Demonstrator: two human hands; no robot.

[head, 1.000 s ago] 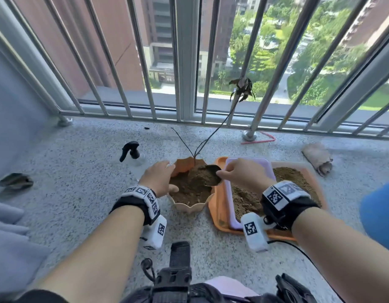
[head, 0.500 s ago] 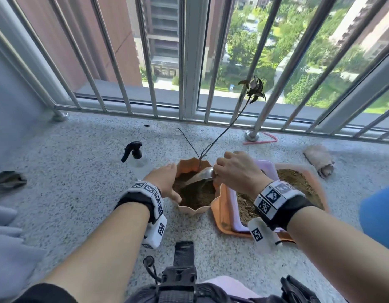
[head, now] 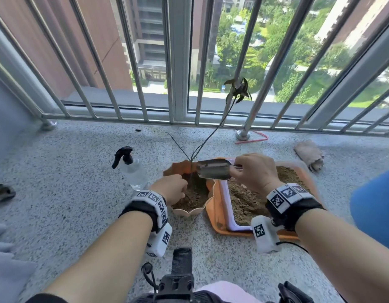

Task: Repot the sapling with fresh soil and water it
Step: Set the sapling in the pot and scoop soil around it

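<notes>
A thin sapling (head: 207,141) with a few dark leaves at its tip stands in an orange scalloped pot (head: 190,212) half full of brown soil. My left hand (head: 170,188) grips the pot's left rim, its fingers curled over the edge. My right hand (head: 253,171) holds the handle of a metal trowel (head: 213,169), whose scoop hangs level above the pot's right side. To the right lies an orange tray (head: 217,217) with a lilac inner tray and a heap of loose soil (head: 246,200). A clear spray bottle (head: 132,169) with a black trigger stands left of the pot.
The metal balcony railing (head: 180,62) runs across the far edge of the speckled stone floor. A rolled beige cloth (head: 309,156) lies at the right, a blue object (head: 373,206) at the right edge, grey fabric (head: 5,270) and a dark sandal (head: 1,193) at the left.
My right hand has lifted the trowel from the pot's soil, and the scoop now hangs level above the pot. My left hand stays on the rim.
</notes>
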